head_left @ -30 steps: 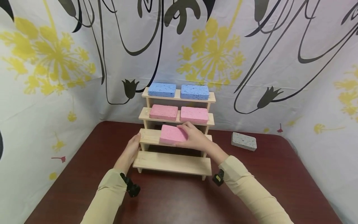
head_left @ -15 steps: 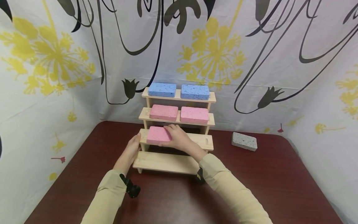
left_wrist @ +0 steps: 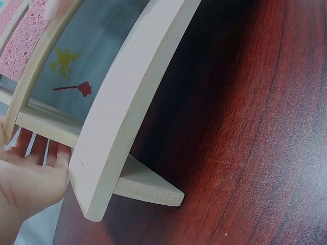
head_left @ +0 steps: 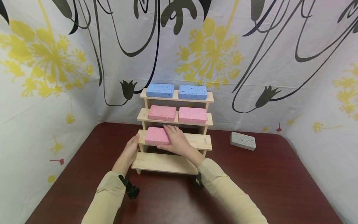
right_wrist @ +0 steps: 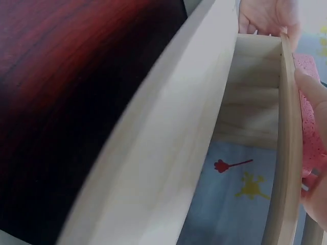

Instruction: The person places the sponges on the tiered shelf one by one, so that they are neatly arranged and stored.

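Note:
A pink sponge (head_left: 157, 136) lies at the left end of the third tier of a stepped wooden display rack (head_left: 165, 162). My right hand (head_left: 177, 141) holds this sponge by its right end. In the right wrist view the thumb (right_wrist: 312, 92) lies along the sponge's front edge, while the other fingers are mostly hidden beyond it. At the rack's left side, my left hand (head_left: 130, 152) grips the end of the same tier. The left wrist view shows its fingers (left_wrist: 38, 148) reaching behind the side panel.
Two blue sponges (head_left: 160, 90) sit on the top tier and two pink sponges (head_left: 192, 115) on the second. A grey sponge (head_left: 242, 141) lies on the dark red-brown table (head_left: 268, 174) to the right. Patterned cloth (head_left: 173, 62) hangs behind.
My right hand slid the pink sponge left along the third tier to its left end, then stayed there. My left hand keeps its place on the rack. The head view shifted slightly.

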The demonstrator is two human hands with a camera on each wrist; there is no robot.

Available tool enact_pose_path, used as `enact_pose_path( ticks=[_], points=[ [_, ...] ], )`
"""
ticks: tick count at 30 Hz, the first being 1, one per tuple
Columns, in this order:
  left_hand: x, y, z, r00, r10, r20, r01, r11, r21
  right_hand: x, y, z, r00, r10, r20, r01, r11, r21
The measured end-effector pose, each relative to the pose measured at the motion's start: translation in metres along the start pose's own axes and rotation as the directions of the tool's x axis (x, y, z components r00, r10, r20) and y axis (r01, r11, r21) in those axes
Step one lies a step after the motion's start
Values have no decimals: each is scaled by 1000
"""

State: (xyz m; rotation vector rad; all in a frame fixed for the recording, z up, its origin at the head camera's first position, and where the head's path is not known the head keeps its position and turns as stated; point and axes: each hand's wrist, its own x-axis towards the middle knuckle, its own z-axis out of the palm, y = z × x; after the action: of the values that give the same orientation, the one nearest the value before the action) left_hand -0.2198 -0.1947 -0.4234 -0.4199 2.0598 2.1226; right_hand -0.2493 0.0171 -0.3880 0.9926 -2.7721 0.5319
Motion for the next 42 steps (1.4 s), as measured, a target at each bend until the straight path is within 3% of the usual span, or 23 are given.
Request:
enact_pose_path(
  ticks=[12, 19, 25, 35, 42],
  points=[
    [-2, 0, -4, 1000, 24, 4, -24, 1000, 1, -31, 22, -9, 977, -66, -201, 88, 991, 102],
    [-2, -2, -6, 999, 32, 13, -32, 999, 7, -49, 40, -16, 966, -53, -254, 96, 982, 161],
    [-1, 0, -8, 999, 36, 13, -36, 999, 6, -68, 67, -24, 936, -28, -351, 102, 976, 194],
    [0, 0, -6, 999, 32, 20, -32, 999, -13, -98, 115, -30, 904, 94, -416, -3, 977, 214],
    [2, 2, -1, 999, 21, 30, -21, 1000, -2, -124, 149, -33, 904, 261, -340, -178, 950, 255]
  ],
)
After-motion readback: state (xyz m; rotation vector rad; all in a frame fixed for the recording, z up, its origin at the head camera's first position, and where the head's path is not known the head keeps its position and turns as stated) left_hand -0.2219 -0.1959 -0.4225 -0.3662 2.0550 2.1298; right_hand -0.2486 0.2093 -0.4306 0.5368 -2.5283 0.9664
